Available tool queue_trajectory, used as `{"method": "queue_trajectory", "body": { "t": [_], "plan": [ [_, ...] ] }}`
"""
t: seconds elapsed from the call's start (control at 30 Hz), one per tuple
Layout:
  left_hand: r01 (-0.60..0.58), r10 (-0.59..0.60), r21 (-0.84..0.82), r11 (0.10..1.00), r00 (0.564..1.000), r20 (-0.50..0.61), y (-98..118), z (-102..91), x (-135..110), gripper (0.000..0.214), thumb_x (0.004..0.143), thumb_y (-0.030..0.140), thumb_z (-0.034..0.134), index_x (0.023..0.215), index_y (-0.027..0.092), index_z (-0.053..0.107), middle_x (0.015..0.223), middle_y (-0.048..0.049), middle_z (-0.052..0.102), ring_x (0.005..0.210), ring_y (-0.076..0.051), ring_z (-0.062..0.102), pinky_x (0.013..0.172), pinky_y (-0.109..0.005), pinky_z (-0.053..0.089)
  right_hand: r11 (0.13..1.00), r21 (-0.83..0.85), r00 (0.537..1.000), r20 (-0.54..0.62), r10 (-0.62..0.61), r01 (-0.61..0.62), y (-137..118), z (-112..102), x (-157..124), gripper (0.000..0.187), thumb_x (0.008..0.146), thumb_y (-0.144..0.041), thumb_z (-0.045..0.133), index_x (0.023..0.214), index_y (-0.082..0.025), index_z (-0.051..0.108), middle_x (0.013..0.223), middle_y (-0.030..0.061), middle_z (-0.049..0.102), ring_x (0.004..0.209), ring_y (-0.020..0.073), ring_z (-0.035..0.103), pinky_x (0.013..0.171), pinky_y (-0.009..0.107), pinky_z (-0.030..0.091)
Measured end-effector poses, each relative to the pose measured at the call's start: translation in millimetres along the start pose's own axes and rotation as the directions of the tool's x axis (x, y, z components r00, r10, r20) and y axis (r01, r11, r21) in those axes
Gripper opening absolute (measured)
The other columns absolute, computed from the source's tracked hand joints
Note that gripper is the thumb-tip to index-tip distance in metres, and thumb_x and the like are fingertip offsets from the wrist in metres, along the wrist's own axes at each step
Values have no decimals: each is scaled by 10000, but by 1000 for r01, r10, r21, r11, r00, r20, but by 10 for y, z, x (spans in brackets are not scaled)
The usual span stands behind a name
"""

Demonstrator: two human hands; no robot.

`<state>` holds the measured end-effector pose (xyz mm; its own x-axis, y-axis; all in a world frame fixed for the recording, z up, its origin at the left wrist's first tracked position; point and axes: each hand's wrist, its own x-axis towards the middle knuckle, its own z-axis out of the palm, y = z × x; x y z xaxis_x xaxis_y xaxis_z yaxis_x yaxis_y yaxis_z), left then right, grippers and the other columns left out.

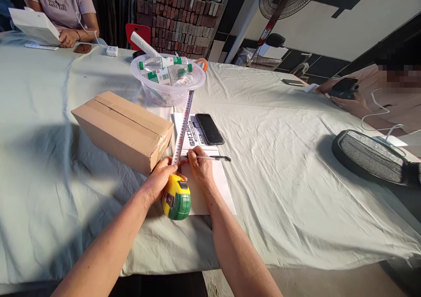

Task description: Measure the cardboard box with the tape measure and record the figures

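We have our left hand [158, 179] gripping the yellow-green tape measure [179, 205] at its mouth, thumb on the blade [183, 132], which runs out toward 12–1 o'clock; lower fingers hidden, can't tell their wrap. Right hand [201, 169] is closed on a pen [219, 158], tip at 9 o'clock over the notebook [221, 196]; can't tell if it touches paper. From the left hand: cardboard box [120, 130] just beside at 10–11, basin of bottles [157, 96] at 12. Phone [210, 129] overlaps the notebook's printed page, 12–1 from our right.
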<state>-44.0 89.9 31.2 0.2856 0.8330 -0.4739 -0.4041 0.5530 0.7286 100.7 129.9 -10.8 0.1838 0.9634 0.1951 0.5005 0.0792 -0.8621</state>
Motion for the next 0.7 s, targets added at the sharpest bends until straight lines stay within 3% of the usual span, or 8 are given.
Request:
{"method": "queue_trajectory", "body": {
  "t": [0.27, 0.47, 0.7],
  "plan": [
    [-23, 23, 14, 1000, 1000, -12, 3, 0, 0, 140, 791, 166, 563, 928, 177, 585, 1109, -96, 698, 576, -139, 668, 459, -245, 525, 998, 52, 999, -14, 45, -44, -31, -16, -8, 275, 858, -392, 446, 632, -236, 415, 562, -50, 491, 545, 136, 444, 562, 269, 348],
    [4, -4, 37, 999, 1000, 19, -8, -26, 10, 196, 806, 205, 568, 1001, 182, 571, 765, -62, 720, 480, -153, 634, 461, -249, 503, 1000, 13, 1000, -16, 4, -4, 1, 3, -5, 262, 854, -370, 451, 631, -241, 404, 578, -46, 474, 541, 134, 409, 551, 272, 326],
    [7, -7, 38, 999, 1000, 5, 17, 4, -8, 205, 797, 196, 571, 1001, 182, 573, 767, -46, 710, 465, -153, 633, 467, -256, 496, 999, 20, 1000, -6, -29, 29, -18, -15, -18, 245, 838, -317, 443, 617, -243, 367, 559, -56, 417, 530, 131, 375, 530, 268, 299]
  ]
}}
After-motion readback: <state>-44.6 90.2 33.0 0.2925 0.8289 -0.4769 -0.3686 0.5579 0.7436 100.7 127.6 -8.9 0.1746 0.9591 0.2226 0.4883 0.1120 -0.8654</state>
